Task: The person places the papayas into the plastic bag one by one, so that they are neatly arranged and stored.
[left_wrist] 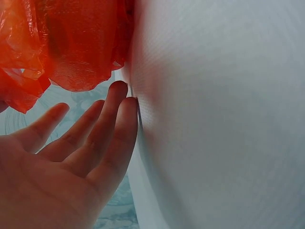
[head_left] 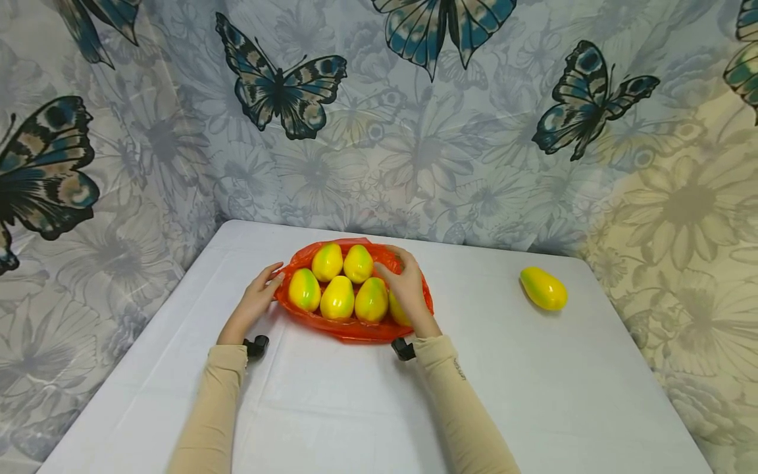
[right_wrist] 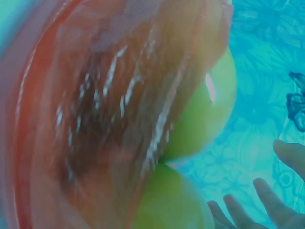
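Note:
A red plastic bag [head_left: 349, 332] lies spread on the table with its mouth up, holding several glossy yellow-green mango-like fruits [head_left: 337, 298]. My left hand [head_left: 256, 299] is at the bag's left edge. In the left wrist view the fingers of that hand [left_wrist: 81, 157] are spread and fairly straight, just below the crinkled side of the bag [left_wrist: 81, 43]. My right hand [head_left: 408, 286] reaches over the bag's right side and partly hides one fruit there. The right wrist view shows its spread fingers [right_wrist: 274, 205] beyond the fruits [right_wrist: 209, 105] and the bag's sheer wall [right_wrist: 109, 105].
One more yellow-green fruit [head_left: 543, 288] lies alone on the right part of the white table [head_left: 331, 415]. Behind and beside the table hangs cloth with a butterfly and flower print [head_left: 426, 151]. A black wrist camera [head_left: 256, 347] is worn on each wrist.

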Motion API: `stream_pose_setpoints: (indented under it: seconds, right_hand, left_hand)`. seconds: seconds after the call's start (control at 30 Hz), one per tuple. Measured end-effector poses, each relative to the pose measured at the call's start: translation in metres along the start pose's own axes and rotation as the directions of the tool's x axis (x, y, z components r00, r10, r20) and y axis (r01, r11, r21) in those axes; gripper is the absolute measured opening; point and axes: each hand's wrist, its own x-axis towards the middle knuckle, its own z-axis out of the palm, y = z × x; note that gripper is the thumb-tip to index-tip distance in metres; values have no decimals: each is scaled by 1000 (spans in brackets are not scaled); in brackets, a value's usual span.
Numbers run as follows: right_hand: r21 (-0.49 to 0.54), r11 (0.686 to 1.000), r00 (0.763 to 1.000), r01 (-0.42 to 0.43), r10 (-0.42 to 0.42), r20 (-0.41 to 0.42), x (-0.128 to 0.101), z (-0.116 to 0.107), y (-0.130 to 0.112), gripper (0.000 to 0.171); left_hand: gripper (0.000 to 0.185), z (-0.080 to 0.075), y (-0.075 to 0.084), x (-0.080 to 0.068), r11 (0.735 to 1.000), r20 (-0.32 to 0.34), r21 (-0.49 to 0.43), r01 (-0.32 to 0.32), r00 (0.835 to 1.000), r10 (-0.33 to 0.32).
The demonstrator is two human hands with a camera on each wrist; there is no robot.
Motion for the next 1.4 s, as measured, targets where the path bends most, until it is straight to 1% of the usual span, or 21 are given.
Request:
stream_pose_setpoints:
  seconds: [0.3,0.67,0.87,1.1,1.4]
  right_hand:
    - [-44,999,999,-4,3,-32,-1,-19,3,47]
    - [-46,999,997,4,-7,-76,-1,-45,6,46]
    - [-63,998,996,10,-15,-89,-1,-59,12,47]
    - [-94,995,994,-21,10,-106,-1,-72,18,48]
    - [-125,992,992,-18,2,-126,-3,-99,34,48]
  left_hand:
    - [58,0,1,0,1000,-1,-9,-3,1000,3]
    - [61,-3,3,-2,1000,2,2,9,1000,-9]
    - [61,-1,3,-1,1000,7,-4,4,1000,-4]
    - [60,-1,2,-2,1000,5,2,7,1000,-7]
    - [61,-1,2,-2,1000,7,-4,1,1000,-1]
